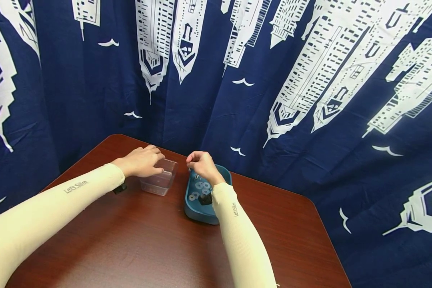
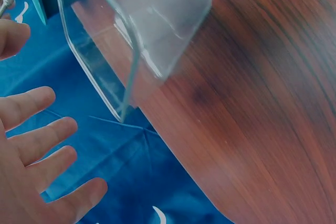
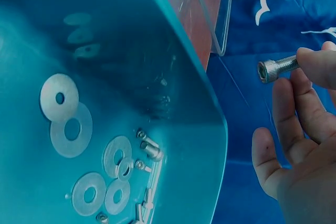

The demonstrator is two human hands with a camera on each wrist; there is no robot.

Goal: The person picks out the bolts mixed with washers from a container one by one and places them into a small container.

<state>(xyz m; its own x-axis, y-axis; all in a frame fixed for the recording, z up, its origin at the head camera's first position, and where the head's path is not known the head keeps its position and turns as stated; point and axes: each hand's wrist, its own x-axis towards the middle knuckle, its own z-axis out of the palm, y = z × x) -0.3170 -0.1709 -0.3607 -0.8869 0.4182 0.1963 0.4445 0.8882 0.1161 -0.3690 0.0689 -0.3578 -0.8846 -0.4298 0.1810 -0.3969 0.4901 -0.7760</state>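
Between thumb and fingers my right hand [image 1: 204, 165] pinches a socket head screw [image 3: 276, 68], its knurled head pointing away from the fingertips. That hand is raised over the far left edge of a blue bin [image 1: 200, 216]. In the bin lie several flat washers [image 3: 59, 98] and several smaller screws [image 3: 149, 199]. My left hand [image 1: 141, 161] hovers by a clear plastic box [image 1: 159, 188] with its fingers spread. In the left wrist view those fingers are straight and hold nothing. Whether the left hand touches the box rim cannot be told.
Both containers stand near the far edge of a brown wooden table [image 1: 140, 240], the clear box left of the blue bin. A dark blue curtain [image 1: 209, 100] with white building prints hangs right behind the table.
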